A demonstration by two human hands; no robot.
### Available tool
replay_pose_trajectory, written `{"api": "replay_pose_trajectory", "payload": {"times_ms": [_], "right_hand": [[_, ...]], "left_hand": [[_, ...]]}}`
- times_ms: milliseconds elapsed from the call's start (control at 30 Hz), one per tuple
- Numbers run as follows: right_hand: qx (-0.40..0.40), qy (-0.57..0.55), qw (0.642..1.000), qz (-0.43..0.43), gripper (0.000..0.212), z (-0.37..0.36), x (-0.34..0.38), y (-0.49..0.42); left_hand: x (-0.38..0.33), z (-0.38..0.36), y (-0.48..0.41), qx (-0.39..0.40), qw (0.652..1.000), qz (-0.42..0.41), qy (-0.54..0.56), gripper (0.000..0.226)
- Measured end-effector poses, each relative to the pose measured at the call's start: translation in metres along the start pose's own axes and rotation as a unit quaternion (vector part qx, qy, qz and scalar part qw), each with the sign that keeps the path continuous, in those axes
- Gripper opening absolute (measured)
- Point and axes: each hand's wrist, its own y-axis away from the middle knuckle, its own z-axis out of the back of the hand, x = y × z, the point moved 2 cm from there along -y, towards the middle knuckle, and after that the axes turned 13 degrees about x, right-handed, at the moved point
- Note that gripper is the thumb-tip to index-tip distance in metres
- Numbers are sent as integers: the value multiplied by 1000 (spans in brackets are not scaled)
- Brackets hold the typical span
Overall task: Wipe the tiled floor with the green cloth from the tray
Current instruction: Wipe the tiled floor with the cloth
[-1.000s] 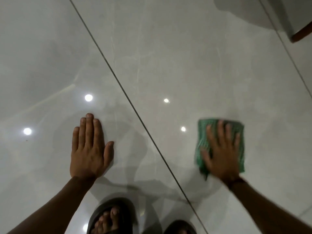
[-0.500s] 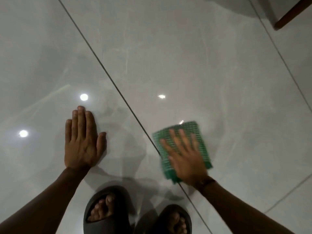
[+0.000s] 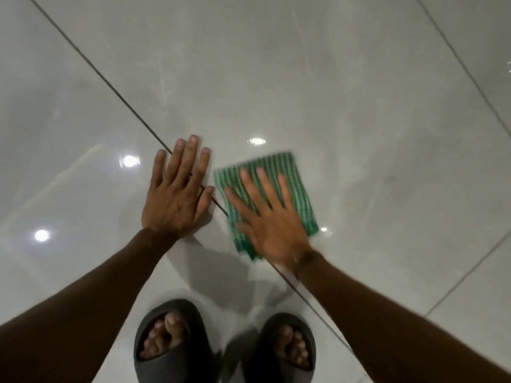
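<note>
Sweeping leftward, your right hand [image 3: 272, 217] had brought the green cloth [image 3: 290, 172] across the tiled floor [image 3: 359, 106] to just beside your left hand [image 3: 177, 200]; the right's straight, spread fingers pressed it flat, likely for even contact. Your left hand lay flat, fingers straight, seemingly a brace.

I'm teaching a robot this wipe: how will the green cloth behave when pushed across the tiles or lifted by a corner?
The green cloth lies thin and flat under the right hand, so it is probably floppy and light. The tiled floor is glossy, mirroring lights, so it likely slides easily. Pressed only by flat fingers, it may bunch.
</note>
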Motion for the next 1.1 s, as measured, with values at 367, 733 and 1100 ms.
{"api": "replay_pose_trajectory", "payload": {"times_ms": [367,733,1100], "right_hand": [[-59,-86,924,-368,90,85,-147,-74],[41,40,995,79,87,-33,-46,70],[-20,12,996,-85,86,75,-130,-112]], "left_hand": [[-10,1,-34,-52,998,8,41,79],[23,-9,4,24,990,119,72,80],[9,-14,11,39,993,99,56,81]]}}
